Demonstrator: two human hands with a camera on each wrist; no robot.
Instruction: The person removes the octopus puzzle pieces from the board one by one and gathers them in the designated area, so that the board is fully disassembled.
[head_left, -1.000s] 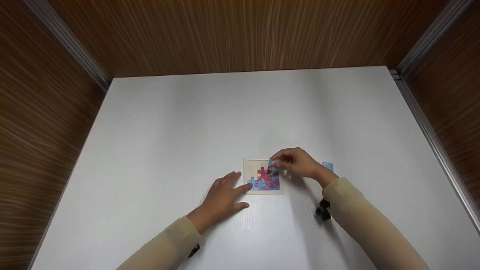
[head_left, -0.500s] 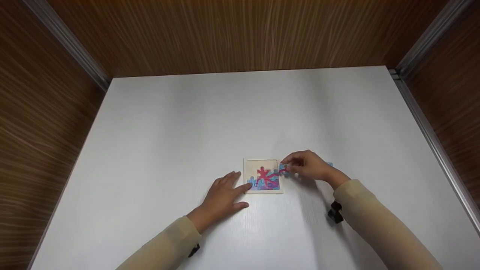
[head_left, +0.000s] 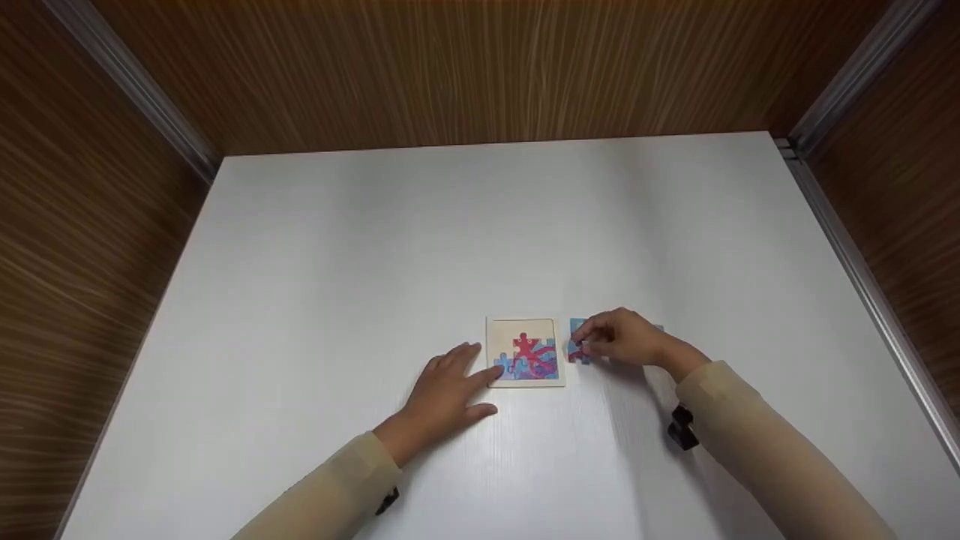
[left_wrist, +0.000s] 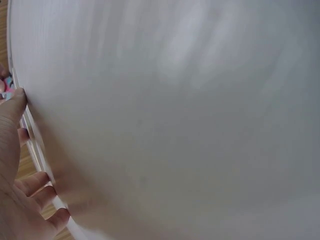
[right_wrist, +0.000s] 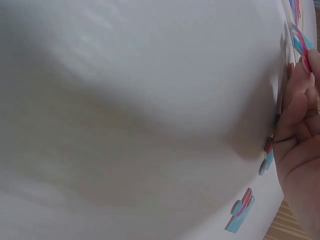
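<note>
A small square puzzle board (head_left: 517, 321) with a pale wooden frame lies on the white table. Joined puzzle pieces (head_left: 534, 361) in red, blue and purple fill its lower and right parts; bare wood shows at the upper left. My left hand (head_left: 442, 394) rests flat with spread fingers at the board's left edge, one finger touching the lower left corner. Just right of the board, my right hand (head_left: 626, 341) pinches a blue and red puzzle piece (right_wrist: 301, 45) between thumb and fingers. In the head view the fingers partly cover it.
Loose puzzle pieces lie under and beyond the right hand; the right wrist view shows one blue-pink piece (right_wrist: 241, 210) and another piece (right_wrist: 267, 159) by the palm. Brown wood-grain panels (head_left: 480, 75) wall the white table (head_left: 337, 247) at the back and sides.
My right hand has lifted the piece from the board's upper right and carried it rightward, past the frame. The left hand stays in place.
</note>
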